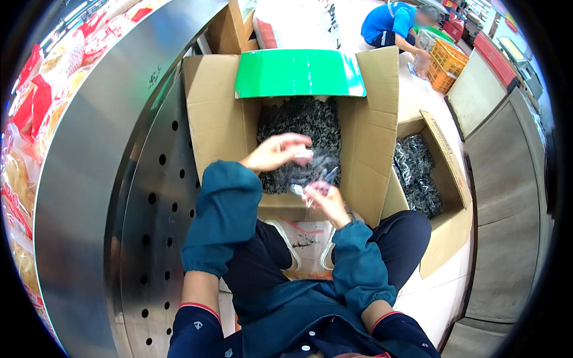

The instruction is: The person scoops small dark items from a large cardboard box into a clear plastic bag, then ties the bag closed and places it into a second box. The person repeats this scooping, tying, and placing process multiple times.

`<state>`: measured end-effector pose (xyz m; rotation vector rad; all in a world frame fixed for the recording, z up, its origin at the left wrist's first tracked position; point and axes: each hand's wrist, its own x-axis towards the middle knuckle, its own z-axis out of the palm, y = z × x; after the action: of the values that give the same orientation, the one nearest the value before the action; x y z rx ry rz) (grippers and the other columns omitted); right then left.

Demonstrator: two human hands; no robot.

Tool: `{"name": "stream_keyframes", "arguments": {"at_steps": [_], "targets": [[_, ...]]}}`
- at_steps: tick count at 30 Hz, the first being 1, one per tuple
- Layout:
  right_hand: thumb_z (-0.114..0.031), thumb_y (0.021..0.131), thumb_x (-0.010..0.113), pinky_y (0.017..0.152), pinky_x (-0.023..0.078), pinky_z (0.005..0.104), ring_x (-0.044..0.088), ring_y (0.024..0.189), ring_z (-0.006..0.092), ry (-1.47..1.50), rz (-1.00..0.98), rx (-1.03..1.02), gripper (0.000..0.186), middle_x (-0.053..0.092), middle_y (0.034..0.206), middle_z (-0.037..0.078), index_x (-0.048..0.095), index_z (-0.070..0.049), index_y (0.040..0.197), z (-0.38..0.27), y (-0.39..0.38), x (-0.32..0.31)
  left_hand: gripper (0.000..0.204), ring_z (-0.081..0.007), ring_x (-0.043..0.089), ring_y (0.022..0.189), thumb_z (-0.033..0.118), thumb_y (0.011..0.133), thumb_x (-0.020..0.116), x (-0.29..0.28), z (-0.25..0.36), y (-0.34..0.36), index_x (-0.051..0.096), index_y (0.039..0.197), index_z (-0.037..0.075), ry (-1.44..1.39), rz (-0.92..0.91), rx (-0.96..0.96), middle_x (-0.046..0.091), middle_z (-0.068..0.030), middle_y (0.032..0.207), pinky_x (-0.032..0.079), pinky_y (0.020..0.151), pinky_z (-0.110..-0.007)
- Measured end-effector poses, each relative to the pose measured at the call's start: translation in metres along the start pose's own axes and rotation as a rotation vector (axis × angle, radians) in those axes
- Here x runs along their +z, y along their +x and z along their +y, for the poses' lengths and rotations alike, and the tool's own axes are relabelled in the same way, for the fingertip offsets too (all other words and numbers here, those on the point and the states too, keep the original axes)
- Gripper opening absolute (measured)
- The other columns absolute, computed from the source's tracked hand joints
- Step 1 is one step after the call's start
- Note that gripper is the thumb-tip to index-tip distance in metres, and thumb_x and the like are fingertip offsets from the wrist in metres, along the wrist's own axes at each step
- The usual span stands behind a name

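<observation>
Bagging step: left hand (276, 152) and right hand (325, 200) both pinch a clear plastic bag (316, 167) of dark dried fungus above the open carton (376, 125). Next likely needs sealing.

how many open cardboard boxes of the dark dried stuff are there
2. The big box sits straight ahead, under both hands and their clear bag. The small box stands to its right, against the wooden cabinet. Others may be hidden out of frame.
</observation>
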<state>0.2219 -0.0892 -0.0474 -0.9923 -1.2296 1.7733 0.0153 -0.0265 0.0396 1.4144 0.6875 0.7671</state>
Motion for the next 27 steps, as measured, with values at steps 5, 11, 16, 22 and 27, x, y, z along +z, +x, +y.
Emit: {"name": "stream_keyframes", "arguments": {"at_steps": [5, 11, 16, 22, 27], "targets": [[-0.025, 0.089, 0.055, 0.071, 0.049, 0.0244, 0.061, 0.087, 0.0156, 0.581, 0.230, 0.020, 0.028, 0.063, 0.101, 0.006, 0.055, -0.006, 0.110, -0.008, 0.013, -0.001, 0.075, -0.0220, 0.040, 0.121, 0.056, 0.085, 0.046, -0.008, 0.010, -0.006, 0.030, 0.133, 0.000, -0.098, 0.695, -0.114, 0.041, -0.0152, 0.132, 0.030, 0.100, -0.037], [-0.018, 0.088, 0.056, 0.084, 0.048, 0.0267, 0.054, 0.107, 0.0177, 1.139, 0.243, 0.010, 0.026, 0.059, 0.112, 0.002, 0.055, -0.010, 0.112, 0.007, 0.044, 0.003, 0.096, -0.0269, 0.033, 0.125, 0.064, 0.075, 0.054, -0.006, -0.003, -0.015, 0.019, 0.137, -0.001, -0.286, 0.669, -0.303, 0.030, -0.0206, 0.137, 0.030, 0.100, -0.041], [-0.022, 0.091, 0.051, 0.086, 0.047, 0.0268, 0.054, 0.107, 0.0175, 1.159, 0.296, 0.037, 0.028, 0.058, 0.115, 0.003, 0.053, -0.011, 0.116, 0.013, 0.062, 0.017, 0.054, -0.0196, 0.042, 0.120, 0.035, 0.089, 0.054, 0.002, -0.015, -0.013, 0.037, 0.129, 0.003, -0.238, 0.349, -0.267, 0.043, -0.0100, 0.132, 0.040, 0.094, -0.035], [-0.055, 0.089, 0.038, 0.070, 0.046, 0.0232, 0.059, 0.085, 0.0138, 0.482, -0.141, 0.375, 0.055, 0.062, 0.103, 0.008, 0.054, -0.005, 0.105, 0.022, 0.045, 0.024, 0.048, -0.0233, 0.037, 0.126, 0.028, 0.095, 0.040, -0.011, -0.029, -0.010, 0.032, 0.133, 0.000, -0.327, 0.573, -0.137, 0.037, -0.0137, 0.136, 0.033, 0.101, -0.036], [-0.026, 0.089, 0.055, 0.055, 0.045, 0.0196, 0.058, 0.072, 0.0085, -0.029, 0.263, -0.247, 0.025, 0.061, 0.089, 0.006, 0.052, -0.005, 0.103, 0.002, 0.049, 0.045, 0.051, -0.0246, 0.022, 0.133, 0.028, 0.096, 0.038, 0.004, -0.036, -0.006, 0.027, 0.135, -0.003, -0.228, 0.556, -0.147, 0.027, -0.0157, 0.142, 0.019, 0.109, -0.037]]}}
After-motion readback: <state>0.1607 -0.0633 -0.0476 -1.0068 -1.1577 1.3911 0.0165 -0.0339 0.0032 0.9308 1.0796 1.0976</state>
